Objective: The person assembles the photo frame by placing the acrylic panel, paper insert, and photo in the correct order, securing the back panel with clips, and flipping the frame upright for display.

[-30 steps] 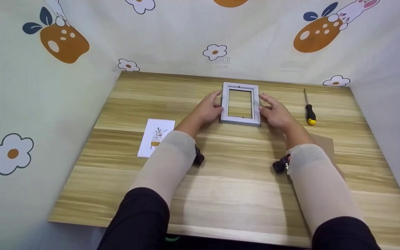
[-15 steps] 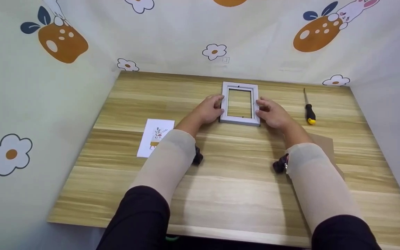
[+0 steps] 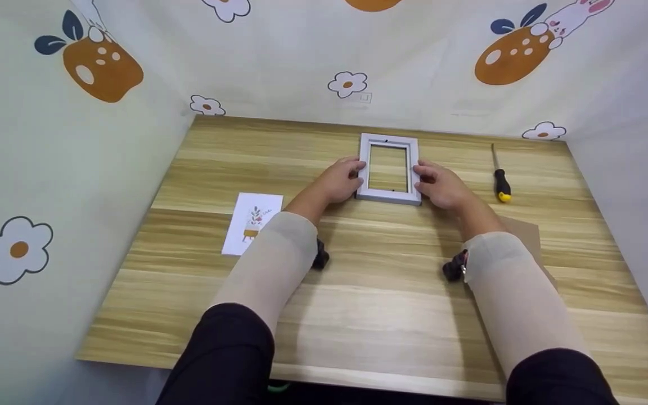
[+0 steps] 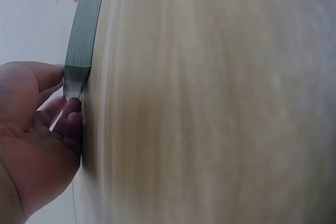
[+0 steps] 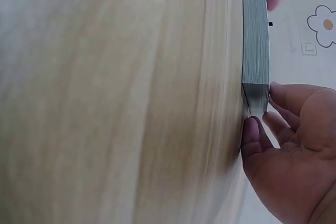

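A grey-white picture frame (image 3: 363,186) lies flat near the back of the wooden table, its middle open to the wood. My left hand (image 3: 340,181) grips its left side, thumb and fingertips at the edge. Opposite it, my right hand (image 3: 442,184) holds the right side in the same way. In the left wrist view the thumb of the left hand (image 4: 39,119) meets the frame's top corner, while other fingers sit low by the tabletop. The right wrist view mirrors this, with the right hand (image 5: 296,140) at the other corner of the frame (image 5: 256,40).
A white card (image 3: 237,230) with a plant drawing lies to the left, partly under my left forearm in view. At the right are a black-and-yellow screwdriver (image 3: 502,183) and a brown board (image 3: 528,239) half hidden by my right arm. Patterned cloth walls (image 3: 279,67) enclose the table.
The fingers of both hands have drawn in from a wider spread and come onto the frame's side edges. The frame itself stays in about the same place.
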Motion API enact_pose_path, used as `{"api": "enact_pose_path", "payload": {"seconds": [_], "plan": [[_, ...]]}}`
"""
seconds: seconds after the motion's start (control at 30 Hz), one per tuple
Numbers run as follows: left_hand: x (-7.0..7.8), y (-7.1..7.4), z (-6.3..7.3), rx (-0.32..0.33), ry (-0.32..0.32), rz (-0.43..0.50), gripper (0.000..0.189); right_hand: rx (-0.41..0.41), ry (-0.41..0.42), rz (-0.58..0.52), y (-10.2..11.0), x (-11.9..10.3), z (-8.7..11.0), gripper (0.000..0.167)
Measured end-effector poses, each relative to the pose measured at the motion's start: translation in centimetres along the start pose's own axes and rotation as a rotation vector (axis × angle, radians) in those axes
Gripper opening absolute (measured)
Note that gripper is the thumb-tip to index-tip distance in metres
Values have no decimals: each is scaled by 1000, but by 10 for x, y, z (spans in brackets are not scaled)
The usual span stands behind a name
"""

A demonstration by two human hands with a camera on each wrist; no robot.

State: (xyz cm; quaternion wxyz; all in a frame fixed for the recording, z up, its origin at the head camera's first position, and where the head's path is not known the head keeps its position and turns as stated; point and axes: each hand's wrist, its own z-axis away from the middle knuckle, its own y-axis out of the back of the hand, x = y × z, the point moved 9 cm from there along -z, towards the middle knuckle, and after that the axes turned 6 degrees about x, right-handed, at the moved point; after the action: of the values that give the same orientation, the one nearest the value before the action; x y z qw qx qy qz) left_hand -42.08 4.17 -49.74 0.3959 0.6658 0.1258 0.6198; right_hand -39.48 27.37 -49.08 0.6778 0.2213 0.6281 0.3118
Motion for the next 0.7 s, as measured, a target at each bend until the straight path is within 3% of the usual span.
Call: {"api": "enact_pose_path", "payload": {"seconds": [0.43, 0.7], "plan": [[2, -2, 8, -31, 30, -35, 54, 3, 19, 67, -4, -6, 6, 51], [6, -3, 14, -29, 16, -68, 54, 19, 43, 85, -6, -7, 12, 51]]}}
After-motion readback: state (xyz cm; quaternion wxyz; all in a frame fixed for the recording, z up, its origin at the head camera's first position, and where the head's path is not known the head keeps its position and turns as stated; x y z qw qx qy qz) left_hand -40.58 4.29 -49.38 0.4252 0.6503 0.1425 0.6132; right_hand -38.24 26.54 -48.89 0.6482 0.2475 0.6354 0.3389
